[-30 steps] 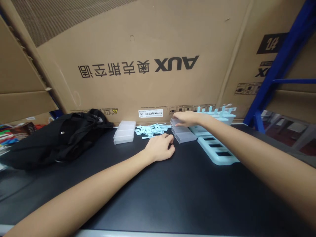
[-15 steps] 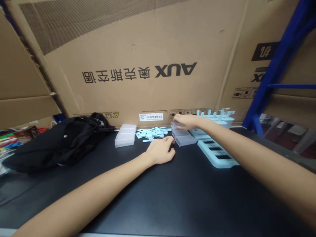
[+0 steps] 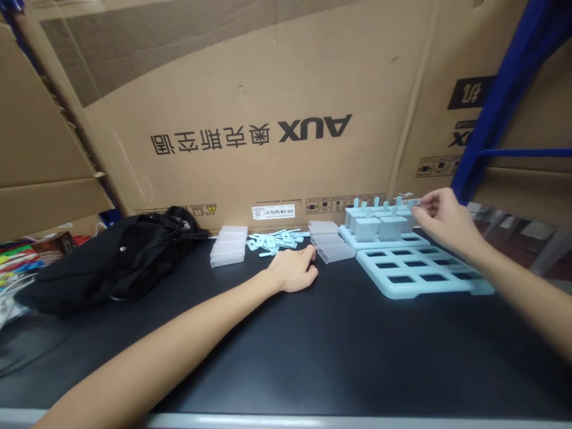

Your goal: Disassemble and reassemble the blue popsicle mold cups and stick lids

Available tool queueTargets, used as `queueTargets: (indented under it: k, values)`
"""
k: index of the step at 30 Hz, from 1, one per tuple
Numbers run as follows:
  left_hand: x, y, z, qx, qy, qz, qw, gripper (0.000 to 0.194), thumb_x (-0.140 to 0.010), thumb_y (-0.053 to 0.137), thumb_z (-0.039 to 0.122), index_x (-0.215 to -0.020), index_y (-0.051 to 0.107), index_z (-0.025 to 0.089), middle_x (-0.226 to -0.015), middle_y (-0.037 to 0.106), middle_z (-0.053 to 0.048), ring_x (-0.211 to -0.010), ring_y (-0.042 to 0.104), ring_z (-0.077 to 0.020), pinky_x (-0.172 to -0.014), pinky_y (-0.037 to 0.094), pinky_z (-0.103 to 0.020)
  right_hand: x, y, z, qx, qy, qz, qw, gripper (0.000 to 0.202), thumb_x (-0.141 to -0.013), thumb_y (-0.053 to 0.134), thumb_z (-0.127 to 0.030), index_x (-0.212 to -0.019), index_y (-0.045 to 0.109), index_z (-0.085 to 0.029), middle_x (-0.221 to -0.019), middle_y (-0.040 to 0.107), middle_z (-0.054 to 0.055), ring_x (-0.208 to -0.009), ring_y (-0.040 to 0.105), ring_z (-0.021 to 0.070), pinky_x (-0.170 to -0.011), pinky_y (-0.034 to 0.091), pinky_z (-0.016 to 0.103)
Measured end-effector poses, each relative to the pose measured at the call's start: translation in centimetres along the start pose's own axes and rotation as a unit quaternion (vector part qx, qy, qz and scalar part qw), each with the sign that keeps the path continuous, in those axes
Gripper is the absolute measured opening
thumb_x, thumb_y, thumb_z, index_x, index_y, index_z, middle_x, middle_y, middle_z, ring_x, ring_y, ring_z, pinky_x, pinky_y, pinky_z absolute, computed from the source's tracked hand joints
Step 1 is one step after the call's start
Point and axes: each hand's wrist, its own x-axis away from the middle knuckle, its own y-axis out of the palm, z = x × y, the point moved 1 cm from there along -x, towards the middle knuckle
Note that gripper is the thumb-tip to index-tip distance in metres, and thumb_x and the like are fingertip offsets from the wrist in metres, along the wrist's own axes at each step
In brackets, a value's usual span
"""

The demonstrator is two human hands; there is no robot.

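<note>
My left hand [image 3: 292, 271] rests palm down on the black table, thumb and index finger apart, holding nothing. Its fingertips are close to a row of clear popsicle moulds [image 3: 331, 245] lying on their sides. A heap of light blue stick lids [image 3: 276, 241] lies just behind it. At the right, my right hand [image 3: 440, 217] pinches a light blue lid at the right end of a rack; the part inside the fingers is hidden. Several frosted moulds with lids [image 3: 366, 226] stand upright in that rear rack [image 3: 351, 238]. A second light blue rack [image 3: 391, 290] with bare slots lies in front.
Another row of clear moulds [image 3: 229, 245] lies left of the lids. A black cloth bag [image 3: 111, 256] is farther left, beside coloured items [image 3: 15, 262]. A large cardboard box [image 3: 250, 71] stands behind the table [image 3: 313, 357]; a blue metal post [image 3: 496, 101] rises at right.
My right hand has moved right, from the clear moulds to the far end of the rear rack, uncovering both racks. My left hand has stayed nearly in place.
</note>
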Motion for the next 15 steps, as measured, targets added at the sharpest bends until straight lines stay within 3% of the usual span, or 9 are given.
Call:
queueTargets:
  k: [3,6,9,12,15]
  values:
    - [-0.2,-0.2,0.2,-0.007,-0.007,-0.007,1.0,0.025,-0.094,0.037,0.039,-0.115,0.043,0.025,-0.131,0.065,-0.006,-0.104,0.069,-0.0284,-0.087,0.054,-0.043,-0.6,1.7,1.3,-0.01,0.104,-0.049,0.993,0.024,-0.083,0.049,-0.038,-0.1,0.041,-0.024,-0.097,0.067,0.013,-0.087,0.063,0.0256,-0.082,0.046,0.037]
    - [-0.6,-0.2,0.2,-0.011,-0.011,-0.008,1.0,0.026,-0.094,0.037,0.039,-0.115,0.043,0.025,-0.127,0.067,-0.005,-0.101,0.07,-0.0294,-0.084,0.055,-0.044,-0.7,3.1,2.0,-0.02,0.113,-0.131,0.985,0.019,-0.088,0.04,-0.04,-0.096,0.045,-0.023,-0.079,0.069,0.01,-0.071,0.064,0.0235,-0.073,0.048,0.036]
    - [-1.0,0.0,0.1,-0.01,-0.011,-0.002,1.0,0.026,-0.094,0.036,0.039,-0.115,0.043,0.025,-0.127,0.066,-0.005,-0.1,0.069,-0.0298,-0.083,0.055,-0.045,-0.5,3.6,2.4,-0.026,0.112,-0.174,0.978,0.025,-0.092,0.032,-0.042,-0.101,0.045,-0.022,-0.08,0.07,0.009,-0.067,0.066,0.021,-0.07,0.05,0.033]
    - [-1.1,0.1,0.1,-0.008,-0.008,0.002,1.0,0.027,-0.094,0.036,0.038,-0.116,0.043,0.025,-0.125,0.066,-0.004,-0.099,0.069,-0.0299,-0.083,0.054,-0.045,-0.3,3.5,2.4,-0.002,0.09,-0.217,0.972,0.028,-0.088,0.044,-0.046,-0.098,0.05,-0.021,-0.083,0.072,0.01,-0.072,0.068,0.022,-0.068,0.051,0.032]
    - [-0.9,0.0,0.1,-0.007,-0.004,0.006,1.0,0.028,-0.094,0.036,0.037,-0.119,0.044,0.026,-0.13,0.063,-0.004,-0.099,0.069,-0.0286,-0.084,0.054,-0.045,-0.3,3.7,2.0,0.053,0.052,-0.226,0.971,0.037,-0.076,0.065,-0.055,-0.082,0.057,-0.02,-0.078,0.071,0.012,-0.071,0.066,0.0267,-0.064,0.049,0.036]
